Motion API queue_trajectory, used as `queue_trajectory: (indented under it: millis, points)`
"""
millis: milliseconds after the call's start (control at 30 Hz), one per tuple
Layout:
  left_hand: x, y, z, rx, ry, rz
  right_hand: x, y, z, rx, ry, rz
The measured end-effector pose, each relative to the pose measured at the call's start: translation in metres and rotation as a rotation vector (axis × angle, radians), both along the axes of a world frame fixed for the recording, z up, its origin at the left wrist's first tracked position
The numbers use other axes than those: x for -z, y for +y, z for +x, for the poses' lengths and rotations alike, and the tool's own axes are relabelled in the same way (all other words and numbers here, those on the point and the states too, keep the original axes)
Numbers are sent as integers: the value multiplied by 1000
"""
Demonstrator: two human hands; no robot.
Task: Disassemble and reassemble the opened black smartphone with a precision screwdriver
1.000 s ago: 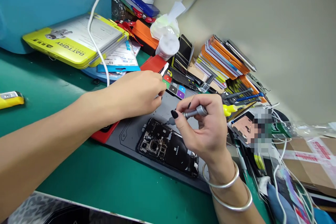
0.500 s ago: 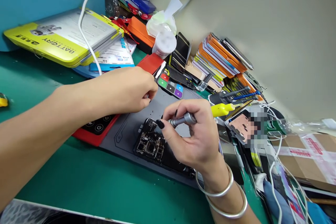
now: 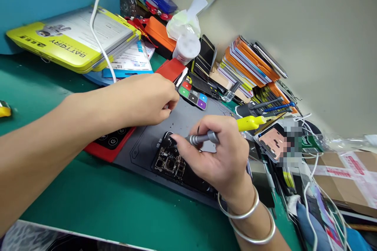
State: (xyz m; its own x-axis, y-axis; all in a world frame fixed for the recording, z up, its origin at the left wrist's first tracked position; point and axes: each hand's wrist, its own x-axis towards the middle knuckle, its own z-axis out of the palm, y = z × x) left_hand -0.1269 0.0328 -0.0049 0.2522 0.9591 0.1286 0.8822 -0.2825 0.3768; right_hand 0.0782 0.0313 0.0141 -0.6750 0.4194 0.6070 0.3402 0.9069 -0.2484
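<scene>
An opened phone [image 3: 171,163] with its camera lenses and inner parts showing lies on a grey work mat [image 3: 141,141]. My right hand [image 3: 219,151] is over the phone, its thumb and fingers closed round a grey screwdriver [image 3: 203,138]; the tool's tip is hard to make out near the phone's upper part. My left hand [image 3: 160,98] hangs above the mat, left of a multicoloured screw tray [image 3: 193,96]. Its fingers are curled, and anything between them is hidden. Partly under the left arm lies a red device with black round buttons [image 3: 113,141].
Yellow battery packages [image 3: 73,43] lie at the upper left. Behind the mat are a white jar [image 3: 187,47] and a stack of orange and white boxes [image 3: 250,62]. Tools, cables and a cardboard box [image 3: 347,176] crowd the right.
The view has shifted slightly. My right hand has changed its hold on the screwdriver, with the thumb and fingers now further apart. My left hand keeps its curled pose.
</scene>
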Motion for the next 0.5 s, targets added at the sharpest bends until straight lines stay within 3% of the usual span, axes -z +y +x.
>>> queue_trajectory:
  millis: [67,233,367,500]
  points:
    - [0,0,0,4,8,2,-3,-1,1,1,-25,37]
    - [0,2,0,20,17,-7,-20,1,9,-267,-236,-240]
    - [-1,2,0,10,21,-5,-20,4,9,-233,-173,-166]
    - [-2,2,-2,-2,5,-3,-14,4,6,-260,-116,-229]
